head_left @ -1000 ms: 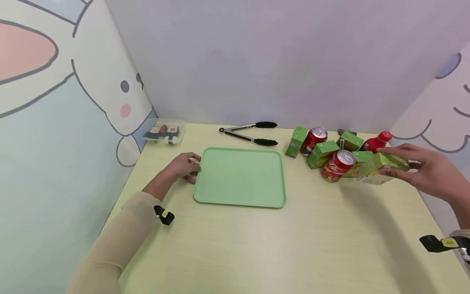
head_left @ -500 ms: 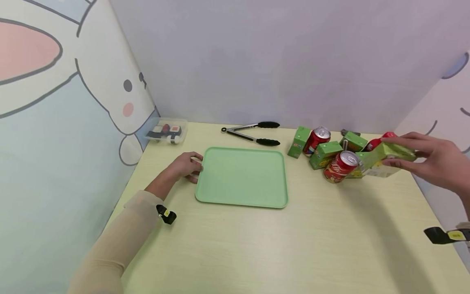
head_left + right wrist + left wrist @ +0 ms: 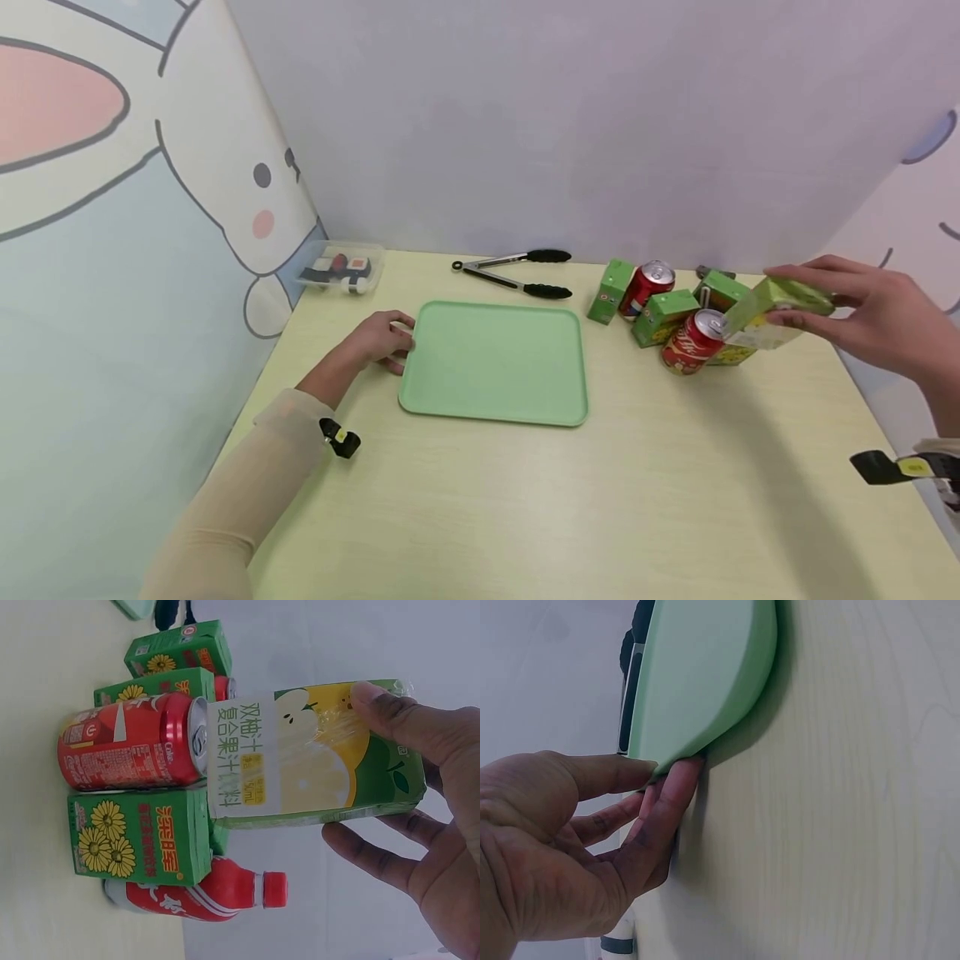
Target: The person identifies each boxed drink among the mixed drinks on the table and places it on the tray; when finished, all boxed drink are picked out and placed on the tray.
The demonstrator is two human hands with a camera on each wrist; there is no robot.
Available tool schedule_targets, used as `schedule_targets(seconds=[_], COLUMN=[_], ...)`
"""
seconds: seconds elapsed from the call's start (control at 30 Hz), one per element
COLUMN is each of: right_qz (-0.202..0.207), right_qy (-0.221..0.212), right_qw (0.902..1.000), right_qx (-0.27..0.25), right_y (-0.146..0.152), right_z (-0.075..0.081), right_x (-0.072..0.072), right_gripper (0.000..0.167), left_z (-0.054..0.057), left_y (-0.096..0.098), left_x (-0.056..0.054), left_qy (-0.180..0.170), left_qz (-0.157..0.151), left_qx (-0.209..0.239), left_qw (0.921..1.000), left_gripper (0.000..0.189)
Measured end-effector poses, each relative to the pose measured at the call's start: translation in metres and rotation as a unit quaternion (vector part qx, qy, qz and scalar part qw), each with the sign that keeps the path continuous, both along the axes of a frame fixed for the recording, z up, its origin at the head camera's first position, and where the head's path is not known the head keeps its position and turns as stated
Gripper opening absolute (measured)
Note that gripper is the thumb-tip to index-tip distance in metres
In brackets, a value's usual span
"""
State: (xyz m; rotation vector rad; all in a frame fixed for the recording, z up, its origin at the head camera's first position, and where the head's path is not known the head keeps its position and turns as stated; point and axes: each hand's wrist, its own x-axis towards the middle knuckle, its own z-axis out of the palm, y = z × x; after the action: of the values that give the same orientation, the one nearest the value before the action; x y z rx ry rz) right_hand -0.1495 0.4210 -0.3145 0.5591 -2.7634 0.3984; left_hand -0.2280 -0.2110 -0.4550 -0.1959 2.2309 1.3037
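Note:
My left hand [image 3: 382, 337] is at the left edge of a light green tray [image 3: 495, 362]. In the left wrist view, thumb and fingers pinch the tray's rim at a corner. My right hand [image 3: 877, 308] grips a green, yellow and white juice carton [image 3: 307, 757] by one end, holding it tilted above the table. Close beside the carton stand a red cola can [image 3: 142, 742] and a green drink carton with yellow flowers [image 3: 139, 836]. A red bottle [image 3: 217, 892] shows in the right wrist view; in the head view the held carton and hand hide it.
Further green cartons [image 3: 611, 290] and another red can [image 3: 648, 287] stand at the back right. Black-handled tongs [image 3: 510, 275] lie spread behind the tray. A clear box with toy sushi pieces [image 3: 341, 268] sits at the back left, near the wall.
My right hand first drifts slightly right, then comes back left with the juice carton, which now covers the bottle in the head view. The left hand and tray stay put.

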Motion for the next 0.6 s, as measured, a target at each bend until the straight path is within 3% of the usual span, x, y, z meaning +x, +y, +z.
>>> schedule_targets(seconds=[0.33, 0.6], right_qz=[0.055, 0.089], right_qy=[0.033, 0.032], right_qw=[0.9977, 0.995], right_qx=[-0.023, -0.032], right_y=[-0.02, -0.041], right_z=[0.002, 0.002], right_x=[-0.016, -0.029], right_gripper=[0.065, 0.069], left_z=[0.0, 0.0], left_y=[0.0, 0.0], left_x=[0.0, 0.0], left_qy=[-0.003, -0.002], left_qz=[0.002, 0.001], left_qx=[0.0, -0.004], left_qw=[1.0, 1.0], left_gripper=[0.055, 0.054])
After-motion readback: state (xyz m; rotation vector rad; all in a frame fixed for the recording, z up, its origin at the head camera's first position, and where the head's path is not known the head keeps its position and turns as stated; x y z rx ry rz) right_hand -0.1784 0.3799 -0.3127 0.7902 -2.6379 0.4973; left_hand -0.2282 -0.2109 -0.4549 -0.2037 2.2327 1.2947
